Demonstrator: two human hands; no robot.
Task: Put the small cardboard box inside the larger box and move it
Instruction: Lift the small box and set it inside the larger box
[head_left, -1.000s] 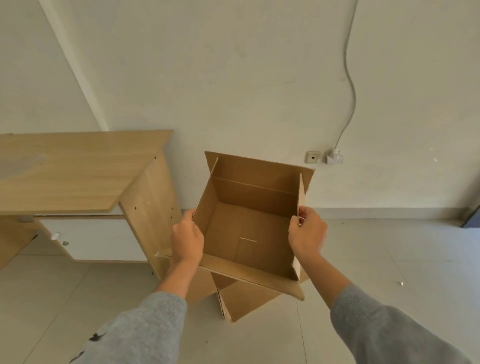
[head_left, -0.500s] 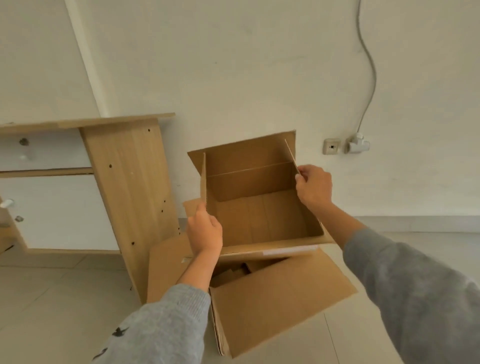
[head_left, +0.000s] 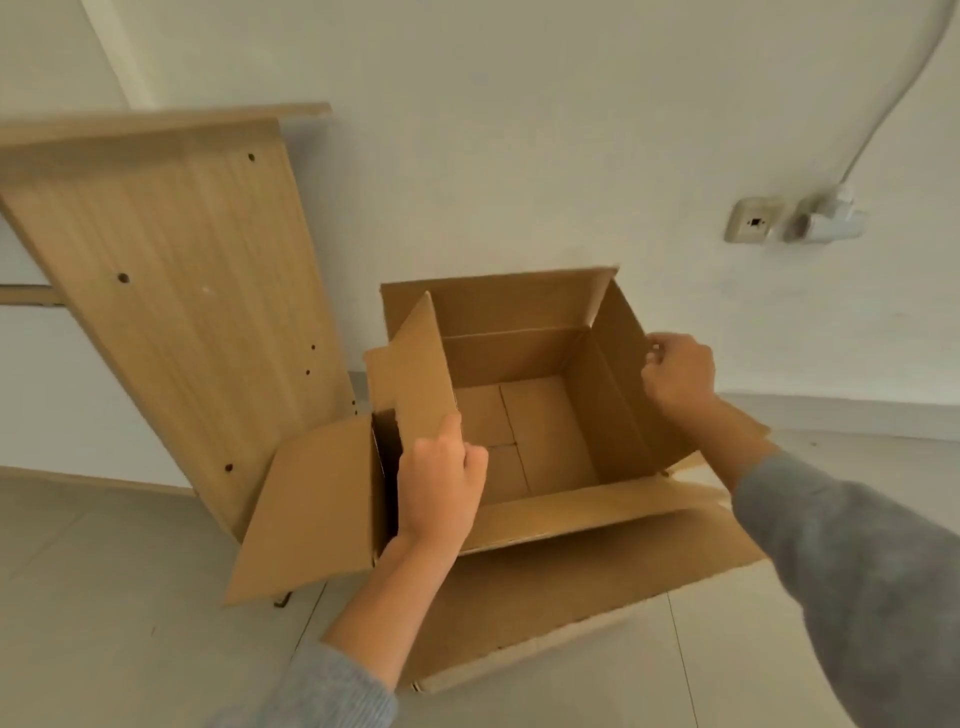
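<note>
the larger box (head_left: 545, 587) is mostly hidden by the small box (head_left: 524, 415); the desk (head_left: 171, 291) is cut off at the left edge.

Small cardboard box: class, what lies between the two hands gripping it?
In the head view, only its open, empty inside: left hand holds the left flap, right hand the right wall of the small cardboard box.
</note>
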